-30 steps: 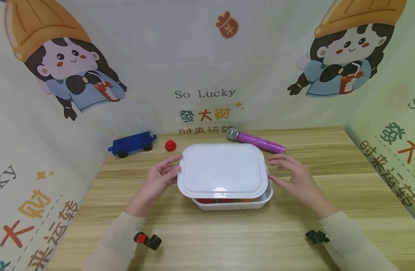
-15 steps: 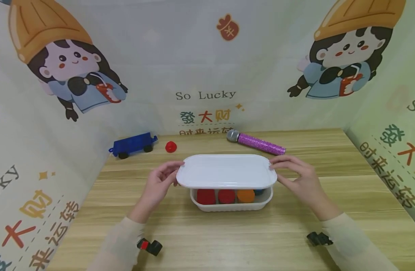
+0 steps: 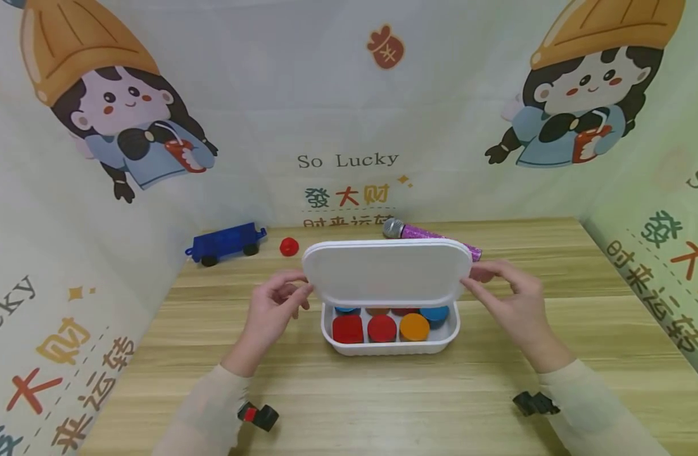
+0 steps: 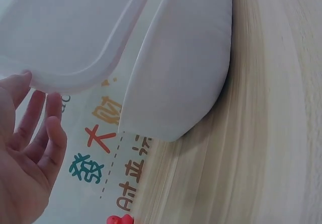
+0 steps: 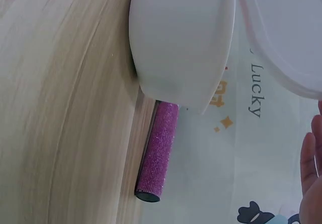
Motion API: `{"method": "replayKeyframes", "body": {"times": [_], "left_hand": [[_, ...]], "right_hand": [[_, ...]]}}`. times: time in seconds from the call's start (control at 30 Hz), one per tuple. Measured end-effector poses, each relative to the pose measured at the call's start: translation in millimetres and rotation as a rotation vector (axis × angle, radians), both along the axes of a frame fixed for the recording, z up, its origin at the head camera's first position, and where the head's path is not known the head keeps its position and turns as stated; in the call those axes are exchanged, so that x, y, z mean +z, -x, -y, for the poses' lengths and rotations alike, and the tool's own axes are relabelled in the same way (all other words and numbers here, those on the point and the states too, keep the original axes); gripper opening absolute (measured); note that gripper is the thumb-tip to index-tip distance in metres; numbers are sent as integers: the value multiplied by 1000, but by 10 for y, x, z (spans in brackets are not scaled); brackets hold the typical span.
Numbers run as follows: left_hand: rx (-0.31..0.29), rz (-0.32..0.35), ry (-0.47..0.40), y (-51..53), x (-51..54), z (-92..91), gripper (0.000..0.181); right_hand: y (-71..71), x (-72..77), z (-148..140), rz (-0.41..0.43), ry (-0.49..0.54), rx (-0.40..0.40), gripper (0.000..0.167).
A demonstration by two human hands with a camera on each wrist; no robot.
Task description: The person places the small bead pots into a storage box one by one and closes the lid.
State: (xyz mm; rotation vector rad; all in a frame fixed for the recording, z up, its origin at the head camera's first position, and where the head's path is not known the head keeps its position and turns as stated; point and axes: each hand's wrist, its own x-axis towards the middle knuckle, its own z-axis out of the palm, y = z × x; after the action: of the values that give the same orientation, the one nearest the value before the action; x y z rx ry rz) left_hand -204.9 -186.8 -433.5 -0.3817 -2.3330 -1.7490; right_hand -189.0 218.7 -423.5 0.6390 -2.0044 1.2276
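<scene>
Both hands hold a white plastic lid (image 3: 387, 273) by its short ends, tilted above a white box (image 3: 390, 349). The lid's underside faces the head camera, and it is apart from the box in both wrist views. My left hand (image 3: 273, 313) pinches the left end between thumb and fingers, as the left wrist view confirms with the hand (image 4: 30, 148) at the lid's edge. At the other end my right hand (image 3: 517, 310) pinches the lid. In the box sit a red squarish piece (image 3: 348, 329), a red round one (image 3: 382, 329), an orange round one (image 3: 414, 327) and several partly hidden pieces.
Behind the box lies a purple glittery microphone (image 3: 408, 231), partly covered by the lid. A blue toy wagon (image 3: 226, 244) and a small red object (image 3: 289, 246) stand at the back left. A printed cloth (image 3: 258, 114) walls the wooden table (image 3: 383, 405).
The lid has tipped from showing its top to showing its underside, with its near edge swung back and up. More of the box's coloured contents shows now. The box has stayed put.
</scene>
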Motion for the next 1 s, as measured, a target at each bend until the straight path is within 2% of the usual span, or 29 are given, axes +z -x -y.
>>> {"method": "replayKeyframes", "body": {"times": [0.1,0.17,0.27,0.4,0.57,0.7,0.83,1.0], "left_hand": [[-7,29,-18,-3,5,-39,22],[-5,48,-28,3,-6,-69,26],[-1,93,-27,17,-35,-114,33],[31,180,18,30,-84,-142,37],[73,250,131,40,-134,-127,38],[75,260,223,50,-170,-110,38],[61,232,281,55,-225,-94,36],[31,260,270,64,-281,-79,37]], "right_hand": [[22,-18,22,-36,52,-6,44],[29,-39,35,-28,67,-15,48],[25,-85,41,74,41,-54,46],[21,-126,27,305,-60,-112,39],[50,-154,-7,490,-181,-78,39],[65,-191,-28,576,-246,-34,43],[75,-240,-45,619,-273,-1,44],[84,-268,-49,646,-258,23,44]]}}
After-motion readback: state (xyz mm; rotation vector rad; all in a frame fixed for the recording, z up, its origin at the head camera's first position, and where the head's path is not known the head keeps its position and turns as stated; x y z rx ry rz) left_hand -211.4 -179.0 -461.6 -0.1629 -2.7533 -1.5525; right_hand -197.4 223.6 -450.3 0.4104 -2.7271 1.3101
